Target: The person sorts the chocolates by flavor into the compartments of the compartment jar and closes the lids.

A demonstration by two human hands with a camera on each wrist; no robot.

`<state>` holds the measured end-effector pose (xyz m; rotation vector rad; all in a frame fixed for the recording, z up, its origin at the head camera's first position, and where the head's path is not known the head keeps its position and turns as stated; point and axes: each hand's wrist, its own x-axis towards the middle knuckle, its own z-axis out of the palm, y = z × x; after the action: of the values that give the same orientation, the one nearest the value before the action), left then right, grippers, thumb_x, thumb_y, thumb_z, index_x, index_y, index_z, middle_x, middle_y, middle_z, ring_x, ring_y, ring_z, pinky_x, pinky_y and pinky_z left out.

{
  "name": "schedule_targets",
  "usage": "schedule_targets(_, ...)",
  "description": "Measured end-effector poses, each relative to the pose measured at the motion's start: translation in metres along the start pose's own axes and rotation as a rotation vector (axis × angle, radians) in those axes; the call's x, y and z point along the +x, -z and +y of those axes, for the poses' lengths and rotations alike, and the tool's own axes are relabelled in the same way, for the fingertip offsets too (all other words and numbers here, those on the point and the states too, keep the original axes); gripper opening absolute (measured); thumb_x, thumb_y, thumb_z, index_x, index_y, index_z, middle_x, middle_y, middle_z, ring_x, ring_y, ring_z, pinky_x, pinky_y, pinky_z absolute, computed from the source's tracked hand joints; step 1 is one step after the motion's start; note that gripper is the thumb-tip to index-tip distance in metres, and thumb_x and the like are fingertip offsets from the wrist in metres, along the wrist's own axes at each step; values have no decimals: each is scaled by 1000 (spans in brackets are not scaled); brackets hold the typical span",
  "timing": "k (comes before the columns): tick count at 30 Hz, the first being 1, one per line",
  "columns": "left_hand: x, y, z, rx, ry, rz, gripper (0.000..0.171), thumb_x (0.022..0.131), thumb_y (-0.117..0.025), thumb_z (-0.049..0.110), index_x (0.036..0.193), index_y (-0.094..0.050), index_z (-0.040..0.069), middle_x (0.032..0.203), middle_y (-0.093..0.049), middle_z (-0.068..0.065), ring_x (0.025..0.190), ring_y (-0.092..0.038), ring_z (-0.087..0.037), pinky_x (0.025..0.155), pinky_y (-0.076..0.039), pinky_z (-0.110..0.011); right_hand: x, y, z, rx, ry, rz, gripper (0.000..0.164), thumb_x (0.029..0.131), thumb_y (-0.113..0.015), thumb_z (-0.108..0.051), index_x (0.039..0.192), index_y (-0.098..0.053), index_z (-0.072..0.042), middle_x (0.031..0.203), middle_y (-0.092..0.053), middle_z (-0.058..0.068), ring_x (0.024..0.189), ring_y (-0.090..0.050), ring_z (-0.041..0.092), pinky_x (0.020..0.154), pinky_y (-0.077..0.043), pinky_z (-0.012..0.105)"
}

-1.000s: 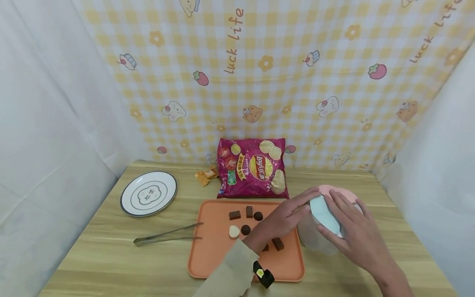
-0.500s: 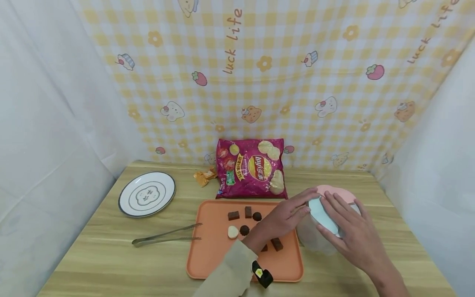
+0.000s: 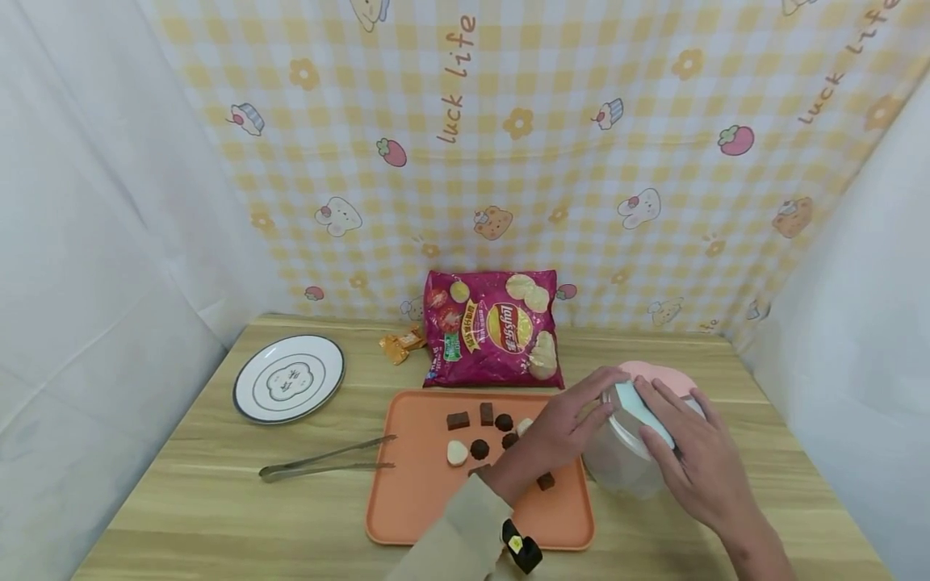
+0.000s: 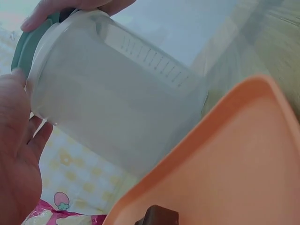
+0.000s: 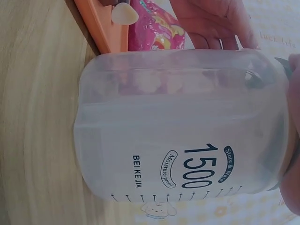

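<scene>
A translucent storage jar (image 3: 621, 468) stands on the table right of the orange tray, marked "1500" in the right wrist view. Its lid has a pink part (image 3: 668, 378) and a light blue flap (image 3: 643, 410); a greyish gap shows left of the blue. My left hand (image 3: 567, 415) reaches across the tray and holds the jar by its upper left rim, thumb and fingers apart around it. Over the lid, my right hand (image 3: 697, 460) grips from the right, its fingers spread across the pink and blue. The palm side of that hand is hidden.
The orange tray (image 3: 414, 500) carries several dark and white chocolates, partly under my left arm. Metal tongs (image 3: 320, 462) lie left of it, near a white plate (image 3: 291, 379). Behind the tray lean a purple chip bag (image 3: 494, 331) and orange-wrapped sweets (image 3: 400, 345).
The blue flap looks narrower now, and the grey gap beside it has appeared. My left wrist has shifted slightly right, while the right hand stays over the lid.
</scene>
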<state>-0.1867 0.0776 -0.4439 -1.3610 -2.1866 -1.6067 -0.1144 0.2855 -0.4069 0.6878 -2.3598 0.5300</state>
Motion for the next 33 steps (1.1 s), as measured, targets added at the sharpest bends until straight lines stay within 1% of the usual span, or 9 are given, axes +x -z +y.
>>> schedule_targets(5, 1, -1, 5, 36, 37, 11, 50, 114, -36, 25, 164, -27, 22, 166, -28, 7, 149, -28, -8, 116, -31, -32, 1, -1, 0, -4, -17, 27, 45, 108, -51, -26, 148, -57, -8, 140, -61, 14, 141, -43, 10, 122, -17, 45)
schedule_targets(10, 1, -1, 7, 45, 58, 21, 53, 114, -38, 25, 165, -22, 23, 166, -30, 4, 146, -34, -10, 113, -35, -31, 0, -3, 0, 29, -57, 47, 43, 106, -51, -13, 147, -57, -5, 141, -61, 15, 138, -45, 9, 122, -17, 42)
schedule_targets(12, 0, -2, 7, 30, 63, 24, 55, 114, -39, 25, 165, -21, 22, 165, -32, 3, 145, -37, -11, 111, -37, -30, 0, -3, -1, 48, -72, 62, 43, 104, -50, -9, 146, -58, -4, 140, -62, 15, 133, -50, 11, 121, -18, 40)
schedule_targets(16, -1, -2, 7, -11, 81, 36, 55, 114, -40, 26, 165, -22, 22, 161, -38, 3, 141, -43, -13, 108, -40, -29, 0, -2, -2, 74, -100, 85, 43, 103, -48, -5, 145, -60, -5, 135, -65, 15, 119, -61, 23, 120, -20, 38)
schedule_targets(19, -3, -3, 7, -40, 102, 41, 54, 114, -39, 29, 165, -23, 23, 161, -39, 4, 139, -46, -13, 106, -42, -30, 1, -3, -2, 86, -114, 93, 43, 103, -47, -5, 144, -60, -6, 131, -67, 16, 111, -63, 26, 120, -21, 37)
schedule_targets(22, -5, -3, 6, -47, 113, 41, 53, 114, -38, 31, 165, -25, 23, 162, -38, 6, 139, -46, -12, 106, -43, -31, 2, -4, -2, 94, -117, 105, 43, 104, -46, -5, 144, -61, -7, 127, -69, 15, 114, -62, 18, 119, -23, 38)
schedule_targets(26, -6, -3, 5, -60, 111, 39, 52, 114, -37, 30, 165, -27, 22, 162, -37, 5, 139, -45, -12, 105, -43, -31, 3, -4, -2, 107, -108, 114, 42, 105, -46, -5, 144, -61, -9, 130, -69, 11, 126, -53, 3, 118, -25, 41)
schedule_targets(28, -7, -3, 5, -74, 106, 35, 52, 114, -37, 29, 165, -27, 22, 162, -36, 4, 139, -45, -13, 105, -44, -30, 2, -4, -1, 114, -103, 117, 42, 105, -45, -4, 144, -61, -9, 132, -68, 9, 129, -49, -1, 118, -25, 40)
schedule_targets(33, -8, -2, 6, -131, 115, 27, 52, 114, -38, 28, 164, -27, 20, 163, -35, 5, 138, -47, -15, 101, -46, -28, 3, -3, -2, 125, -117, 108, 43, 106, -44, -5, 144, -62, -12, 136, -66, 5, 130, -49, -1, 118, -25, 42)
